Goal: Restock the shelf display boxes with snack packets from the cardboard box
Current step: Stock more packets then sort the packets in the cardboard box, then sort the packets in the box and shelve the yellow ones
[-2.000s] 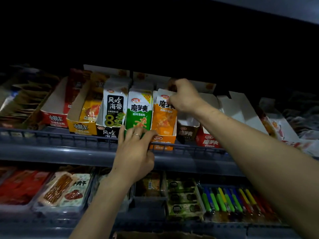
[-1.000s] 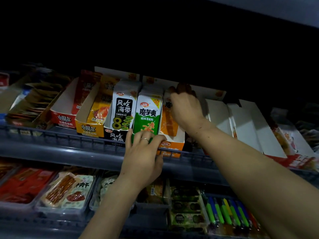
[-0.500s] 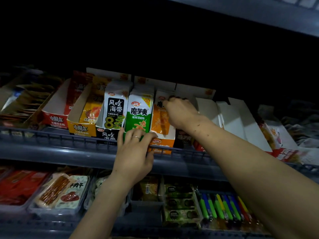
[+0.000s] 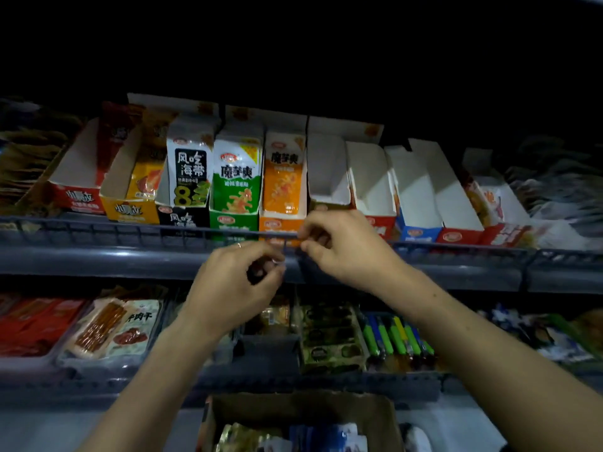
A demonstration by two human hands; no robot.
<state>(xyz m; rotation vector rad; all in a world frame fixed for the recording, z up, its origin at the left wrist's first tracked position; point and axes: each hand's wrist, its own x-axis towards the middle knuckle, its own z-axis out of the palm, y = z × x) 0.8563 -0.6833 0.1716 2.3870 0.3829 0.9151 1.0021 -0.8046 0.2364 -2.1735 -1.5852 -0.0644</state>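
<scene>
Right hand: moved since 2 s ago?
Yes. The right hand came down from the orange packet top to the shelf rail in front.

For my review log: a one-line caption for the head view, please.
Both hands, left hand and right hand, hover empty before the shelf rail, below the orange display box.

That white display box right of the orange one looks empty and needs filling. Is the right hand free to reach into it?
Probably yes. The right hand hovers at the shelf rail just below the empty white display box, seemingly holding nothing, and the box's open front faces it unobstructed.
</scene>
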